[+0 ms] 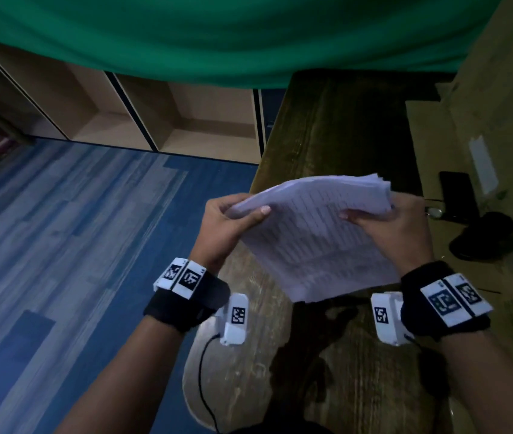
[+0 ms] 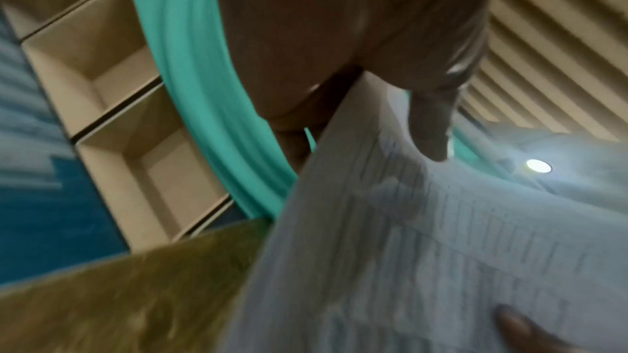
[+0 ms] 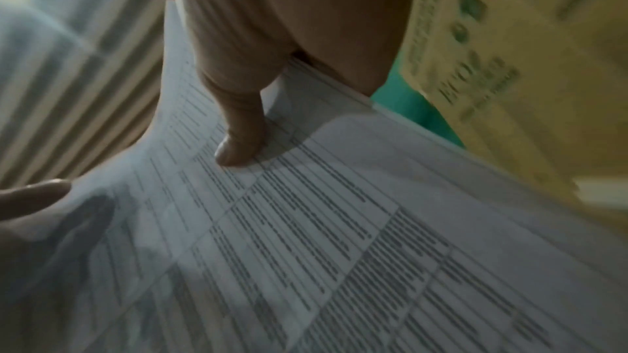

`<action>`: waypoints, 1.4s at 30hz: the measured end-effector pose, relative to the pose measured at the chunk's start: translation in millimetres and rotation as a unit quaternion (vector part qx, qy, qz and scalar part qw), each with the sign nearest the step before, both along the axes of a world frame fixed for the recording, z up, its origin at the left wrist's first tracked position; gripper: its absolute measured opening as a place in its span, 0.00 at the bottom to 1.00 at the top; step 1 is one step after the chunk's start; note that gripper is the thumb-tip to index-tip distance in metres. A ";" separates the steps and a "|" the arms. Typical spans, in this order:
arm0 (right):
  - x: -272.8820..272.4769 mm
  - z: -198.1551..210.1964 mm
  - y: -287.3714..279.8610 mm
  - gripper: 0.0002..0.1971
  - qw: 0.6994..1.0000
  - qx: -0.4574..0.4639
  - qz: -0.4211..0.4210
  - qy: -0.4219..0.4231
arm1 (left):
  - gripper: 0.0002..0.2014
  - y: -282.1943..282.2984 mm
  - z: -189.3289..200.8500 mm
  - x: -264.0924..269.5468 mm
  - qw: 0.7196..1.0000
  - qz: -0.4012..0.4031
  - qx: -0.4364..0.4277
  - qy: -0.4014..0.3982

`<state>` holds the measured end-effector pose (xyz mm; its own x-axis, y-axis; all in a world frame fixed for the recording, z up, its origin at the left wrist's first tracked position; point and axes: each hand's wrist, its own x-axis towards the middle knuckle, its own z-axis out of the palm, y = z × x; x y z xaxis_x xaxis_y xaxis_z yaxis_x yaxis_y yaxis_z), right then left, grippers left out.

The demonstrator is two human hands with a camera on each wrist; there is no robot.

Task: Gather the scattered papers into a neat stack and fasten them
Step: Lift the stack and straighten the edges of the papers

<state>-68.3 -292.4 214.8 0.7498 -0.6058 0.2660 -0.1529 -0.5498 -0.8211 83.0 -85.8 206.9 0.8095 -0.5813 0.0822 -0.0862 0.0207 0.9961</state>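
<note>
A stack of white printed papers (image 1: 314, 239) is held in the air above the dark wooden table (image 1: 336, 126), tilted with its near edge hanging down. My left hand (image 1: 233, 217) pinches the stack's far left corner, thumb on top. My right hand (image 1: 386, 220) grips the far right edge, thumb lying on the printed face. In the left wrist view the papers (image 2: 425, 251) bend under my left thumb (image 2: 431, 128). The right wrist view shows the table-like print on the papers (image 3: 339, 238) with my right thumb (image 3: 238, 141) pressing them. No fastener shows clearly.
A black phone (image 1: 457, 192) and a dark rounded object (image 1: 484, 236) lie on cardboard (image 1: 484, 126) to the right of the table. Wooden shelf cubbies (image 1: 123, 120) stand at the back under a green cloth (image 1: 217, 39). Blue carpet (image 1: 61, 245) lies to the left.
</note>
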 end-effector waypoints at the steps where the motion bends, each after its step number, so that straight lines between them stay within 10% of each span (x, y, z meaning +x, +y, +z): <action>1: 0.6 9.8 -0.6 0.05 0.998 -0.054 0.019 0.013 | 0.07 3.6 5.7 4.9 0.999 -0.026 0.026 -0.028; 9: 21.7 42.4 25.8 0.10 0.955 -0.259 0.111 0.093 | 0.17 -3.4 12.2 5.9 0.953 -0.120 0.178 -0.216; 16: -5.5 1.3 -26.8 0.22 0.973 -0.087 -0.028 0.211 | 0.08 40.9 -15.3 36.7 0.987 -0.049 0.112 -0.104; 21: -29.4 -37.7 -54.9 0.49 0.956 0.285 -0.029 0.060 | 0.12 55.6 -37.8 45.5 0.999 -0.025 0.014 0.038; 32: -34.4 -101.2 -20.1 0.26 0.934 0.347 -0.086 -0.014 | 0.17 27.5 -92.2 34.2 0.992 0.059 0.047 0.105; 37: -44.2 -121.3 -2.2 0.40 0.894 0.394 -0.165 0.136 | 0.08 34.8 -124.5 9.2 0.981 0.071 0.096 0.152; 42: -35.7 -94.3 -1.7 0.29 0.930 0.357 -0.080 0.040 | 0.04 33.0 -113.7 7.6 0.987 0.077 0.036 0.138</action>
